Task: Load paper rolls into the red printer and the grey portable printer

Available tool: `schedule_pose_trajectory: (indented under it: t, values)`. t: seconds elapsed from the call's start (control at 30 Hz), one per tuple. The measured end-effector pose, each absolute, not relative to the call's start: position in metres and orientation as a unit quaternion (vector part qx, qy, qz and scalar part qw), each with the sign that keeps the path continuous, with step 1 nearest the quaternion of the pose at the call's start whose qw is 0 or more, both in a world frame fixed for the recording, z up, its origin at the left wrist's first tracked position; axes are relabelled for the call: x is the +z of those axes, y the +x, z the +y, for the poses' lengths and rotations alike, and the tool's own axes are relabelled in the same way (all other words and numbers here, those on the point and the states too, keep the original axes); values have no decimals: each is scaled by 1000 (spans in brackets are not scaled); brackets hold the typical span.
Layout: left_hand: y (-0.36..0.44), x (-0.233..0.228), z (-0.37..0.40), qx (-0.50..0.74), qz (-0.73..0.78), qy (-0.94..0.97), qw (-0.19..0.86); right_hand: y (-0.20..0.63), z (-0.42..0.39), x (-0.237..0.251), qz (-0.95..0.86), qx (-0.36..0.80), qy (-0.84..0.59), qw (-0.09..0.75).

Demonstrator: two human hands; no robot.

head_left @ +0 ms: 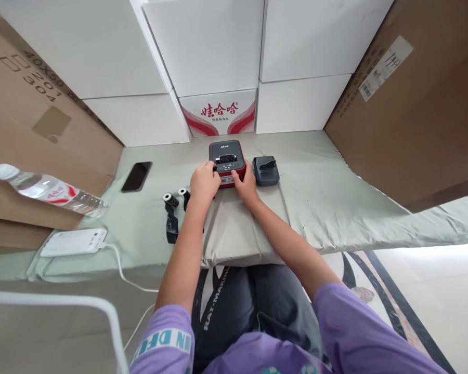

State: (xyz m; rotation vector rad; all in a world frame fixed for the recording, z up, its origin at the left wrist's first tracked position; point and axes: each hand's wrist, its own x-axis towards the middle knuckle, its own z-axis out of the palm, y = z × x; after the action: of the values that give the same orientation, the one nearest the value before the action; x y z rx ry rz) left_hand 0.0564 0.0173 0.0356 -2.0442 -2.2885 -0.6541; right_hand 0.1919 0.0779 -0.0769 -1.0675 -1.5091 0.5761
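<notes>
a small red and black device [226, 162] was seen on the pale green surface [315, 208], just in front of a printed white box [218, 111]. it was gripped at its near corners by the left hand [204, 183] and the right hand [246, 186], fingers curled against its sides. a dark grey cover [265, 170] lay just to its right; two black rolls [176, 199] lay to its left.

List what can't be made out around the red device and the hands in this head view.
- Red device: its front edge is covered by the left hand and right hand; button markings too small to read.
- Fingertips: whether they press or only rest cannot be told.
- Grey part beside it: details too small.
- Black rolls: content unclear, partly behind the left forearm.
- Water bottle: label blurred.
</notes>
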Motion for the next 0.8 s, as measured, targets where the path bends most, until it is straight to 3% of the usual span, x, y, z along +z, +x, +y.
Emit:
schedule_pose_trajectory:
  t: [0.3, 0.57, 0.8]
  values:
    - [28, 42, 11, -263, -720, -642, -20, 194, 79, -77, -635, 275, -434, 577]
    - [38, 45, 13, -154, -756, -636, -34, 193, 82, -79, -630, 273, -428, 588]
    - [53, 42, 15, -143, -770, -621, -30, 193, 82, -79, -632, 270, -426, 588]
